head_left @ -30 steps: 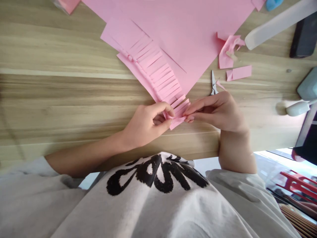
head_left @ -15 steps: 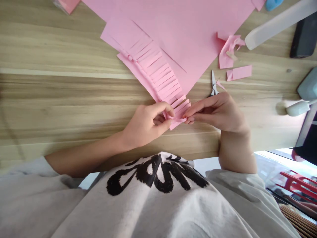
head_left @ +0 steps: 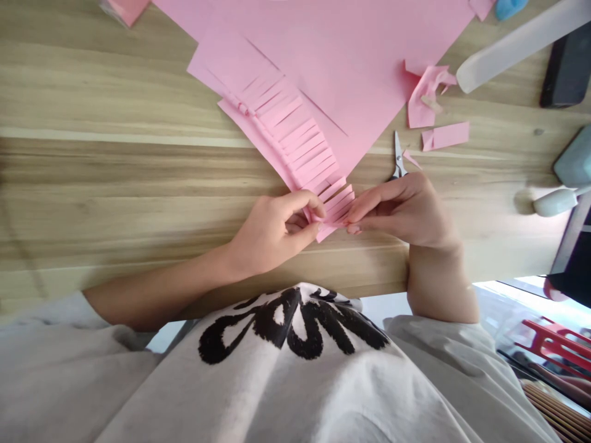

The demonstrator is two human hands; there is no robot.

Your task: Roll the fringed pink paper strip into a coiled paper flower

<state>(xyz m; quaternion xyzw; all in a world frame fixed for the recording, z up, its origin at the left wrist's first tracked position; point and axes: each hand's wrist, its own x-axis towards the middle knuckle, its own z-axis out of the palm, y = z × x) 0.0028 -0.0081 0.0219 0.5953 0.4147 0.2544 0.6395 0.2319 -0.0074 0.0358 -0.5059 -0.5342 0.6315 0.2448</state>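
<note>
A pink paper sheet with a fringe of narrow cut strips (head_left: pixel 308 147) runs diagonally down toward me. At its near end, my left hand (head_left: pixel 281 231) pinches the paper edge between thumb and forefinger. Opposite it, my right hand (head_left: pixel 399 209) has thumb and fingers closed on the tip of one thin paper strip, which is stretched between the two hands. Parts of the strip are hidden by the fingertips. Small scissors (head_left: pixel 398 157) lie just beyond my right hand, their handles partly covered by it.
Under the fringe spreads a large pink sheet (head_left: pixel 360 67) on the wooden table (head_left: pixel 115 184). To the right lie crumpled pink scraps (head_left: pixel 422 101), a small pink rectangle (head_left: pixel 446 136), a translucent white strip (head_left: pixel 517 46), a black phone-like object (head_left: pixel 567 67) and a grey-green object (head_left: pixel 575 157).
My right hand has shifted very slightly, and the strip it pinches now looks straighter and flatter. My left hand stays in place on the paper.
</note>
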